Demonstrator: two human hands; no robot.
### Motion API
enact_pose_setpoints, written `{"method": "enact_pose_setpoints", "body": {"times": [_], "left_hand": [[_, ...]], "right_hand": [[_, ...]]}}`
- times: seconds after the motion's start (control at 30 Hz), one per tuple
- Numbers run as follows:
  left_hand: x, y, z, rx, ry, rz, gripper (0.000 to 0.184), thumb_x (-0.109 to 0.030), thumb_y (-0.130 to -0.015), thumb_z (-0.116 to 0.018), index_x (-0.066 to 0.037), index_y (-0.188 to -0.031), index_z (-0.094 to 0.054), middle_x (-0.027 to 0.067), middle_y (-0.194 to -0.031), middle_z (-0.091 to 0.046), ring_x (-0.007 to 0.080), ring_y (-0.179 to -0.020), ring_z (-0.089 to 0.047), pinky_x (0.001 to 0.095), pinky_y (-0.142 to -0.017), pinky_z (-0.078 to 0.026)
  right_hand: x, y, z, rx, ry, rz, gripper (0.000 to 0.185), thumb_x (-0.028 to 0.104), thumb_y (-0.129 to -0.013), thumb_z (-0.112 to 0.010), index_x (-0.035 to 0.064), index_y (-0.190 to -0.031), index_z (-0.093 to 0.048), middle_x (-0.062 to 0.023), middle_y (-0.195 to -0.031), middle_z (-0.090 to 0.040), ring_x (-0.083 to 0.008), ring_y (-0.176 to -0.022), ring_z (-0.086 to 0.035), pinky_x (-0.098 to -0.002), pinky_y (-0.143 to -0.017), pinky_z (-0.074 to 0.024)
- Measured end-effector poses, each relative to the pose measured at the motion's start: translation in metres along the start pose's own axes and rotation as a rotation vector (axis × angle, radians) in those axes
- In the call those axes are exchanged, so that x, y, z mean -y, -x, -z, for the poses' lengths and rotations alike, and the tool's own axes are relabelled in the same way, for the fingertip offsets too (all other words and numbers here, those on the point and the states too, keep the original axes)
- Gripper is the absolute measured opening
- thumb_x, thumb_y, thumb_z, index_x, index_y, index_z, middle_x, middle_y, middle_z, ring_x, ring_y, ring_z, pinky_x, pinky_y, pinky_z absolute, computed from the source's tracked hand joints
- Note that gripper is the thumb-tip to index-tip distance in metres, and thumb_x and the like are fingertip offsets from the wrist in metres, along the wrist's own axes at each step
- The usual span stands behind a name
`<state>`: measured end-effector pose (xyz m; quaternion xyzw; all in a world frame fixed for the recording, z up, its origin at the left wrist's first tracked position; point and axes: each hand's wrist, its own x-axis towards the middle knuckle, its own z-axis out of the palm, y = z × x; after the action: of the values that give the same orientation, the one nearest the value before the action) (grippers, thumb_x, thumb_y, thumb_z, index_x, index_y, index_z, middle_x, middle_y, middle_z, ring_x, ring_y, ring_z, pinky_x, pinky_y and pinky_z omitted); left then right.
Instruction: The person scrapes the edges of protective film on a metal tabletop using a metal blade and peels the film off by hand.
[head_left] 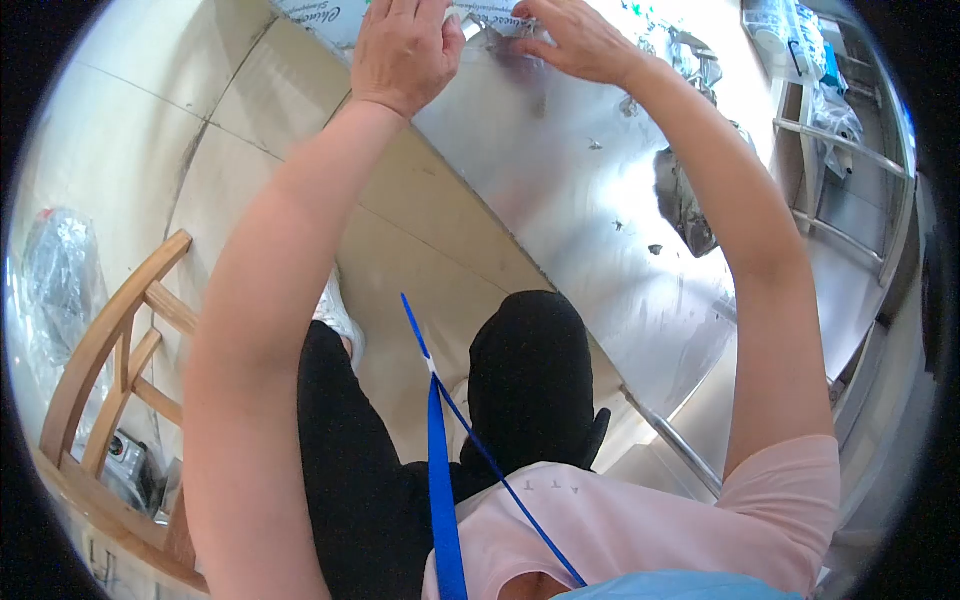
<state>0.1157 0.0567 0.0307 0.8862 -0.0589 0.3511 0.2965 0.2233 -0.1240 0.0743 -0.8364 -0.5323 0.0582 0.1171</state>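
Observation:
My left hand [405, 55] is at the top edge of the view, over a white sheet or box with printed lettering [320, 14]. Its fingers look curled and pressed together, the tips partly cut off by the frame; whatever they may hold is hidden. To the right, my right hand [583, 42] hovers at the metal tabletop's far end, thumb and index finger apart with nothing visible between them. A small pale, shiny piece [476, 28] lies between the two hands, too unclear to name.
Dark grey clay-like lumps [684, 205] and crumbs dot the metal table [560, 215]. A metal rack with plastic bags [838, 120] stands at right. A wooden chair [120, 400] and a clear plastic bag [62, 270] are at left. A blue lanyard [442, 480] hangs in front of me.

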Motion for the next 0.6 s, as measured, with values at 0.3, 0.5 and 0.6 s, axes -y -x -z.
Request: {"method": "enact_pose_setpoints", "body": {"times": [0.3,0.5,0.6], "left_hand": [[0.001,-0.001,-0.001,-0.006,-0.045,-0.015,0.016,-0.009,-0.073,-0.055,-0.002,-0.087,-0.054,0.0147,-0.095,-0.054,0.0319,-0.092,-0.052,0.0403,-0.082,-0.043],[0.008,0.006,-0.01,0.001,-0.096,0.005,0.018,-0.013,-0.075,-0.057,-0.004,-0.09,-0.057,0.0112,-0.101,-0.056,0.0292,-0.097,-0.051,0.0383,-0.087,-0.041],[0.005,0.005,-0.012,-0.007,-0.099,0.013,0.017,-0.013,-0.075,-0.057,-0.004,-0.089,-0.057,0.011,-0.1,-0.056,0.029,-0.096,-0.051,0.0379,-0.086,-0.042]], "right_hand": [[-0.023,-0.021,-0.006,0.172,0.028,-0.005,0.014,0.017,-0.075,-0.057,0.0031,-0.074,-0.057,-0.0157,-0.073,-0.056,-0.0352,-0.073,-0.054,-0.0428,-0.068,-0.0437],[-0.109,-0.037,0.034,-0.126,-0.116,-0.251,0.02,0.02,-0.081,-0.059,0.0009,-0.085,-0.059,-0.0152,-0.078,-0.061,-0.0255,-0.073,-0.057,-0.0365,-0.069,-0.0451],[-0.102,-0.041,0.083,-0.056,0.011,-0.264,0.028,0.026,-0.079,-0.062,0.0004,-0.091,-0.058,-0.0142,-0.08,-0.062,-0.0244,-0.072,-0.057,-0.0353,-0.069,-0.0456]]}}
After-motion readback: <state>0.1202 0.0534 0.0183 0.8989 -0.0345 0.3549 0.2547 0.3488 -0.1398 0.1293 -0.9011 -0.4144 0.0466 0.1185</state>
